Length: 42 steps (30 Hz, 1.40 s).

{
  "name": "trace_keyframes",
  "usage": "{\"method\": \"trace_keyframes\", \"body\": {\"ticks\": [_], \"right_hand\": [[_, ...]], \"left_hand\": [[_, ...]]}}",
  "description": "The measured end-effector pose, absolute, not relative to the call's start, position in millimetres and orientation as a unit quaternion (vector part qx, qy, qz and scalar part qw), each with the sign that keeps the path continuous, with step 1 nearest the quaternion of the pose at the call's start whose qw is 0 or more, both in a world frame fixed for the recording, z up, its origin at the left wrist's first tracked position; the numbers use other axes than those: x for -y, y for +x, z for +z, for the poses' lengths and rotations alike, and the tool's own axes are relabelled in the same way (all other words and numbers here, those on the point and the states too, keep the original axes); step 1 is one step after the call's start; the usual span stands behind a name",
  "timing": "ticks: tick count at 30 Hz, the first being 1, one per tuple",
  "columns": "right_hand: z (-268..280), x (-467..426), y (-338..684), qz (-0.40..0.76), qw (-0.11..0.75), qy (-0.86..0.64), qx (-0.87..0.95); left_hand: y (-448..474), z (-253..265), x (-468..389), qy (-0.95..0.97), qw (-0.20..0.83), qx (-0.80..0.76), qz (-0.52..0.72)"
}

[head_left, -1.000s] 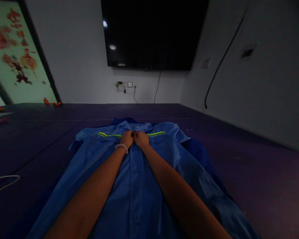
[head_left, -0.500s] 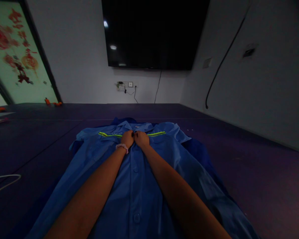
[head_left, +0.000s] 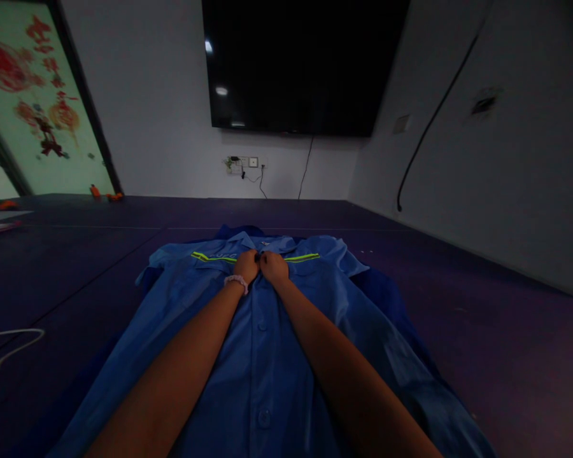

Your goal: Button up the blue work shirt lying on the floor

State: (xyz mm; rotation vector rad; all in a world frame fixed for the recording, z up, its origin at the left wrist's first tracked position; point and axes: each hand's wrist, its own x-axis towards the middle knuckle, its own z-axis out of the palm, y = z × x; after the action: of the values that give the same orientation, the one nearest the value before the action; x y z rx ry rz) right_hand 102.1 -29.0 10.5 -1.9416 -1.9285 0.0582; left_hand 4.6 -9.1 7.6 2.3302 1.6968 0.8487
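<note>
A blue work shirt (head_left: 219,356) with yellow-green stripes across the chest lies front side up, its collar away from me. My left hand (head_left: 246,267), with a pink scrunchie (head_left: 237,282) at the wrist, is closed on the shirt's front placket just below the collar. Right beside it, my right hand (head_left: 274,267) is closed on the placket too, the fingertips of both nearly touching. What lies between the fingertips is hidden. Lower down the placket, two buttons show, the nearer one (head_left: 264,418) larger in view. Darker blue cloth (head_left: 386,299) sticks out from under the shirt.
The shirt rests on a dark purple surface (head_left: 482,343). A white cable (head_left: 16,343) curls at the left. Farther off are small orange objects (head_left: 114,197), a wall with sockets (head_left: 253,162), a large black screen (head_left: 305,63) and a hanging black cable (head_left: 424,130).
The view has shifted very slightly, so everything sits a little farther right. Both hands keep the same place on the placket, with barely any finger movement.
</note>
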Motion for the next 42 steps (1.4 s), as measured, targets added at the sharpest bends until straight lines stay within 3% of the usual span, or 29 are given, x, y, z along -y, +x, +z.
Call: {"method": "trace_keyframes", "body": {"ticks": [42], "right_hand": [[13.5,30.8,101.9,0.032,0.204,-0.695,0.689]], "left_hand": [[4.6,6.0,6.4,0.774,0.053,-0.57,0.271]]}}
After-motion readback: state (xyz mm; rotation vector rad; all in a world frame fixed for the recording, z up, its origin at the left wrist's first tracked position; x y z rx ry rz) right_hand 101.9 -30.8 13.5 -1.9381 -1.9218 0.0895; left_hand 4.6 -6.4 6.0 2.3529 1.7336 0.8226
